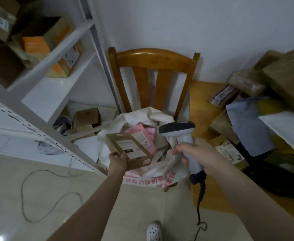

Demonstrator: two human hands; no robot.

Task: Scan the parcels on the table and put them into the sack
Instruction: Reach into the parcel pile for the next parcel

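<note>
My left hand (117,162) grips the near corner of a small brown cardboard parcel (130,150) with a white label, held over the open mouth of the white sack (161,166). The sack sits on a wooden chair (153,60) and holds pink parcels (142,136) and others. My right hand (197,154) grips the handle of a grey barcode scanner (179,130), its head level with the parcel, to its right. The scanner's coiled cable (201,197) hangs down. More parcels (229,150) lie piled on the wooden table (201,105) at the right.
A white metal shelf rack (43,108) with cardboard boxes stands at the left, close to the sack. A grey cable (38,193) loops over the tiled floor. A white shoe (154,231) shows at the bottom. A white wall is behind the chair.
</note>
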